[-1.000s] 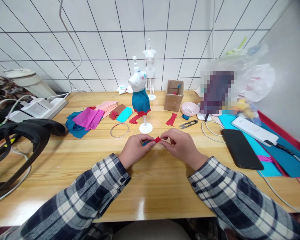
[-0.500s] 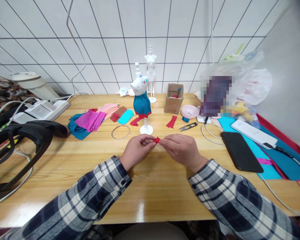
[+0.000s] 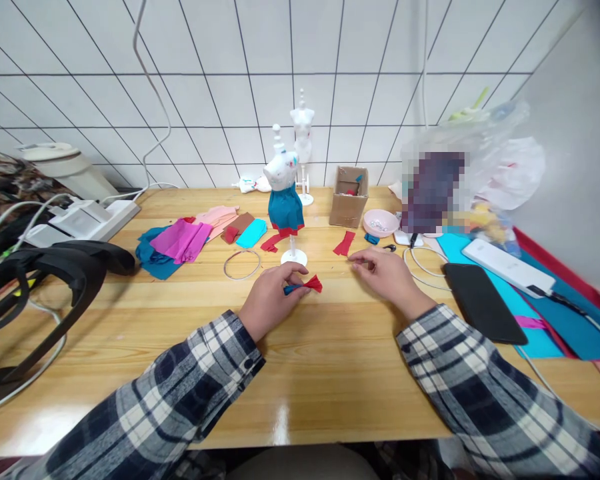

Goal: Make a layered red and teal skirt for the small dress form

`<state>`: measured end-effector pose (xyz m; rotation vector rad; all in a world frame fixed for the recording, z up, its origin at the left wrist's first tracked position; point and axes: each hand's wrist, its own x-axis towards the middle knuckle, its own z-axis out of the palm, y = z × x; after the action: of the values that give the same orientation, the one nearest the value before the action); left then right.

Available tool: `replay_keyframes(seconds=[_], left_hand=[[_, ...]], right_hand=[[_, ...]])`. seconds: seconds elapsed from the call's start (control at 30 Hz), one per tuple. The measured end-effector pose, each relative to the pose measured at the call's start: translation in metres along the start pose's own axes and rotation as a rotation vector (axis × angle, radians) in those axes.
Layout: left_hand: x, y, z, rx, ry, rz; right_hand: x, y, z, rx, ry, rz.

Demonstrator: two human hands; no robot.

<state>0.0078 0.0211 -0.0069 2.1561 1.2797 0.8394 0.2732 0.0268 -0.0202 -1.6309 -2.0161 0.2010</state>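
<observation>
My left hand (image 3: 276, 297) pinches a small folded paper piece (image 3: 313, 285), blue at one end and fanned red at the other, just above the tabletop. My right hand (image 3: 385, 277) hovers to the right with fingers loosely curled and apart, nothing visible in them. Just behind it lie thread snips (image 3: 390, 248), mostly hidden by the hand. Beyond its fingertips a red paper strip (image 3: 344, 244) rests on the table. A small white mannequin (image 3: 281, 167) in a teal skirt (image 3: 285, 208) with a red hem stands behind my left hand.
A pink bowl of beads (image 3: 381, 213) and a cardboard box (image 3: 349, 200) stand behind my right hand. Coloured sheets (image 3: 180, 241) and a metal ring (image 3: 243, 275) lie left. A black phone (image 3: 483, 303) is at right, a black headset (image 3: 87, 280) far left.
My right hand has let go of the small paper piece and moved right, now covering most of the snips. The piece stays in my left hand, with its blue end now showing.
</observation>
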Motion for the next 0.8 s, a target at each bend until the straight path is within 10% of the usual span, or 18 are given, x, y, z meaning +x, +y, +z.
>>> replay_keyframes(seconds=[0.5,0.8], left_hand=[[-0.001,0.002,-0.002,0.011,-0.048,-0.022],[0.002,-0.001,0.0,0.177,-0.186,-0.073]], right_hand=[[0.002,-0.016,0.013,-0.326,-0.238,-0.062],[-0.012,-0.046,0.008,0.162,-0.14,-0.218]])
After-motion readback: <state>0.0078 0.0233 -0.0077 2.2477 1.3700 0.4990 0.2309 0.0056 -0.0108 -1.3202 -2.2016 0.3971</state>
